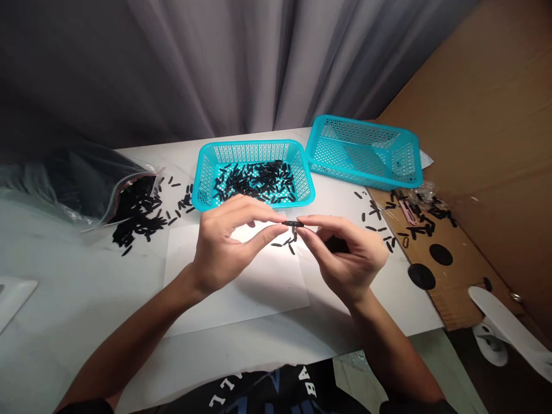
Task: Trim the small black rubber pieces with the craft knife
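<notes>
Grey curtain hangs behind a white table, with cardboard along the right side. Over a sheet of paper, a slim black piece lies level between the hands, just on the near side of a blue basket that holds many similar pieces. Thumb and forefinger of the left hand pinch its left end; those of the right hand grip its right end. It looks light and stiff, probably smooth enough to slip, and whether it is brittle I cannot tell. Its ends seem the best hold, taken with fingertips and gentle pressure. Farther right sits a second basket; at left, more pieces spill from a bag.
</notes>
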`<state>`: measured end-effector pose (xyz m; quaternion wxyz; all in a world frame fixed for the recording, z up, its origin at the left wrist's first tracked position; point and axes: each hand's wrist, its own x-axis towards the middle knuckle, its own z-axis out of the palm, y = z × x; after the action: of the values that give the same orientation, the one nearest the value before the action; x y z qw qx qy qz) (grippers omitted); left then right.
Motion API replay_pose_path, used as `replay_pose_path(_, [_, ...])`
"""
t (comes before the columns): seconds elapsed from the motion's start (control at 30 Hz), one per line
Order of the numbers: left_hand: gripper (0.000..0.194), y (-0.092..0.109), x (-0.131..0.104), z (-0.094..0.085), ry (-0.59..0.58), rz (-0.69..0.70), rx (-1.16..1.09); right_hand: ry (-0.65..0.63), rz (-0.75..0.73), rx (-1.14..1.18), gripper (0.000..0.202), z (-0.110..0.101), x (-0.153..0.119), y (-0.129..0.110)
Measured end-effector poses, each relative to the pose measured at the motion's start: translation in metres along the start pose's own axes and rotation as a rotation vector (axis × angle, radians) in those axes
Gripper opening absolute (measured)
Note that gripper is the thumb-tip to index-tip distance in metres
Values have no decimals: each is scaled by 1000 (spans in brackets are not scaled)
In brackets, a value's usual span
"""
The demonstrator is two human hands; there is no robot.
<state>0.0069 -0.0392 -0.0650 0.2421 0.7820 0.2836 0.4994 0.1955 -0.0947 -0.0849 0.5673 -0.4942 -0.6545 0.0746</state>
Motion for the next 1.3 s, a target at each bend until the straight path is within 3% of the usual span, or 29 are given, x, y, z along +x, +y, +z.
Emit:
replay_pose_path(0.43, [15,3,0,-2,-1,63,3,13,-13,85,26,1,-1,0])
replay_pose_path(1.3, [15,3,0,-4,-37,81,-27,1,-21,116,25,-1,-1,0])
